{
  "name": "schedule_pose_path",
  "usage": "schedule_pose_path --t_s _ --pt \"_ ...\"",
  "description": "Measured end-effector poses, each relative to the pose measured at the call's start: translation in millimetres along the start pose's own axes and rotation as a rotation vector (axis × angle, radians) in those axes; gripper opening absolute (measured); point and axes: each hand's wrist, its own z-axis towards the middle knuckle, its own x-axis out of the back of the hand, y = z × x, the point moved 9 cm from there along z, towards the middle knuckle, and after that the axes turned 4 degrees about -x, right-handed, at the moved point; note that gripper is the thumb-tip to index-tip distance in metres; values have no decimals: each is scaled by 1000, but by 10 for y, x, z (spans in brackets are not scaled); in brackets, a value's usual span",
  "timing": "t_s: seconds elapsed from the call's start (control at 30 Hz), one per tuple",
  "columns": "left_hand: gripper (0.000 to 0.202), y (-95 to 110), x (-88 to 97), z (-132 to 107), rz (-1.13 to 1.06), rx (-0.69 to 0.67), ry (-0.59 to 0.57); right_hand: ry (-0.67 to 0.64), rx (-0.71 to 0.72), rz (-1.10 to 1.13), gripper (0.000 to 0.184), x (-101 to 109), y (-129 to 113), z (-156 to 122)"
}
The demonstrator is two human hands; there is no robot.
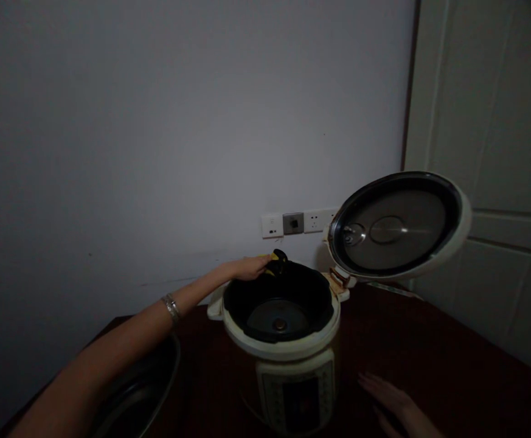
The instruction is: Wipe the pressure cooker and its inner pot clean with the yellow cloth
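Note:
An electric pressure cooker (283, 347) with a white rim and a front control panel stands on the dark table, its lid (406, 225) swung up to the right. The cooker's dark inside is bare, with a small round knob in the middle of its floor. My left hand (249, 267) reaches over the cooker's back left rim, closed on a small yellow-and-black thing (278, 261) whose kind I cannot make out. To the right of the cooker my right hand (386, 392) lies low over the table with fingers stretched out, holding nothing.
A dark round pot (167, 383) with a shiny rim sits at the lower left, partly under my left forearm. Wall sockets (313, 221) and a switch (293, 222) are behind the cooker. A pale door (488, 152) stands at the right, beyond the dark red table (429, 340).

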Motion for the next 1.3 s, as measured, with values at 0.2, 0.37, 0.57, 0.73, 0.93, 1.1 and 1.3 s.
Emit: schedule_pose_path --t_s 0.2,0.37,0.57,0.73,0.93,1.1,1.3 --pt "43 23 18 -379 5 21 -22 -97 -97 -39 50 -63 -44 210" --pt "42 118 -26 -721 21 80 -15 -107 -118 -95 51 -130 30 445" --pt "37 550 162 -1087 -114 96 31 -63 -120 -100 49 -136 46 499" --pt "30 963 263 -1239 -213 150 16 -53 -108 -88 49 -125 27 480" --pt "23 1568 185 -1148 -124 180 18 -59 -127 -88 50 -130 48 489" --pt "25 1886 187 -848 -114 133 7 -59 -126 -55 49 -159 113 493" --pt "31 1935 35 -407 -137 79 72 -27 -116 -33 48 -163 137 486"
